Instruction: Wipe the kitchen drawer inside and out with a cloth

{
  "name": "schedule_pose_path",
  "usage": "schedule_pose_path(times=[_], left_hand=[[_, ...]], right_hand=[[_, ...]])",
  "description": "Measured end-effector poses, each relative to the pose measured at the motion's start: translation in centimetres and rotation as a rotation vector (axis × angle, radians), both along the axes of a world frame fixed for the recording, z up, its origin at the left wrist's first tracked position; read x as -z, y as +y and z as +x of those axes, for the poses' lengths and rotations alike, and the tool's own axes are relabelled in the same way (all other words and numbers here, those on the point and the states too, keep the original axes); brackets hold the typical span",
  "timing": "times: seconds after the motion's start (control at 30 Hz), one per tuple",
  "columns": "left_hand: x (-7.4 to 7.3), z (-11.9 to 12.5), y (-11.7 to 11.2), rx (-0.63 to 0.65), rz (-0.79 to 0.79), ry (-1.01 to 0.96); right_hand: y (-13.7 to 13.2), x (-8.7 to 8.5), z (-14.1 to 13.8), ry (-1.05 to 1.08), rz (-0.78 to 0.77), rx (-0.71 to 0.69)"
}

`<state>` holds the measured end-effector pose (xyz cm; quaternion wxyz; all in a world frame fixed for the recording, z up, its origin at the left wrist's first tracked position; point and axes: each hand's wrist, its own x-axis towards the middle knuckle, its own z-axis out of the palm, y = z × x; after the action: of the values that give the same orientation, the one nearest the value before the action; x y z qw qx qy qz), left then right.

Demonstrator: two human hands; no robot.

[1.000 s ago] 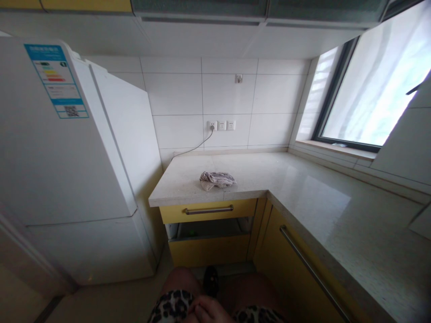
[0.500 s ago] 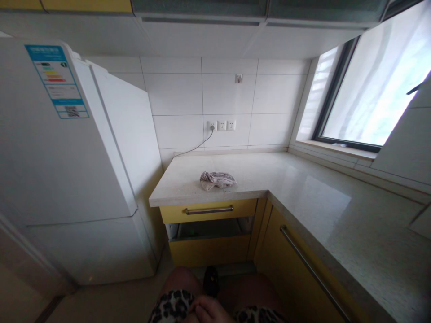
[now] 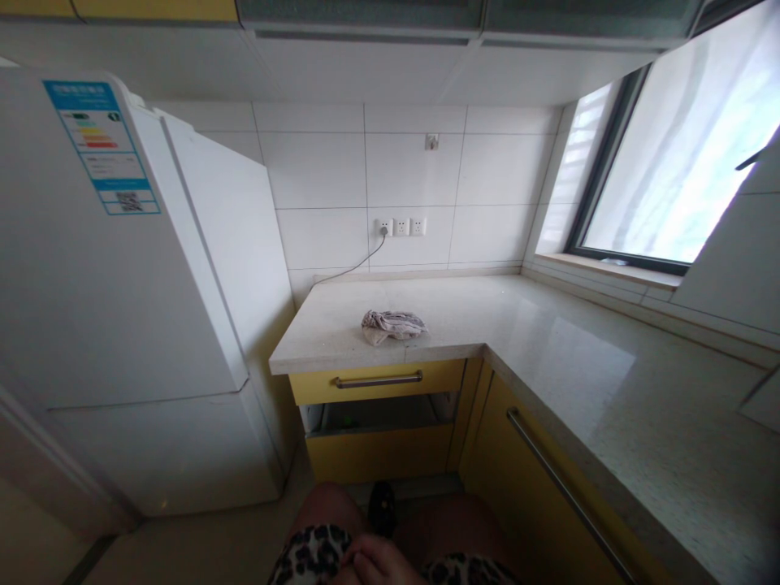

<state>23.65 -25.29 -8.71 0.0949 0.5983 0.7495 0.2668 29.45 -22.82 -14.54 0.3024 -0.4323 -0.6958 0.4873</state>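
Low in the head view, my right hand (image 3: 385, 561) rests in my lap with its fingers curled in. Beside it and partly under it lies my left hand (image 3: 346, 574), its fingers folded against the right ones. Both look closed, and no object shows in either. Beyond my knees, a crumpled greyish cloth (image 3: 394, 326) lies near the front edge of the pale countertop (image 3: 475, 309), apart from my hands. Below the counter are a yellow drawer (image 3: 378, 382) with a metal handle and a lower drawer (image 3: 381, 457) that is pulled out a little.
A white refrigerator (image 3: 146, 309) stands on the left. Sockets (image 3: 400, 227) with a plugged-in cord sit on the tiled wall. At right are a yellow cabinet door with a long handle (image 3: 566, 491) and a window (image 3: 664, 171). Cabinets (image 3: 366, 16) hang overhead.
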Motion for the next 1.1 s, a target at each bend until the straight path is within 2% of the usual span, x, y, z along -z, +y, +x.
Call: schedule_pose_path(times=[0.6, 0.93, 1.1], left_hand=[[-1.0, 0.3, -0.2, 0.005, 0.002, -0.015], [-0.8, 0.1, -0.5, 0.014, -0.004, -0.022], [-0.9, 0.0, -0.5, 0.020, -0.007, -0.025]], right_hand=[[-0.1, 0.6, -0.1, -0.013, 0.028, 0.024], [-0.5, -1.3, 0.1, -0.028, -0.004, 0.022], [-0.5, -1.2, 0.1, -0.001, -0.018, 0.031]])
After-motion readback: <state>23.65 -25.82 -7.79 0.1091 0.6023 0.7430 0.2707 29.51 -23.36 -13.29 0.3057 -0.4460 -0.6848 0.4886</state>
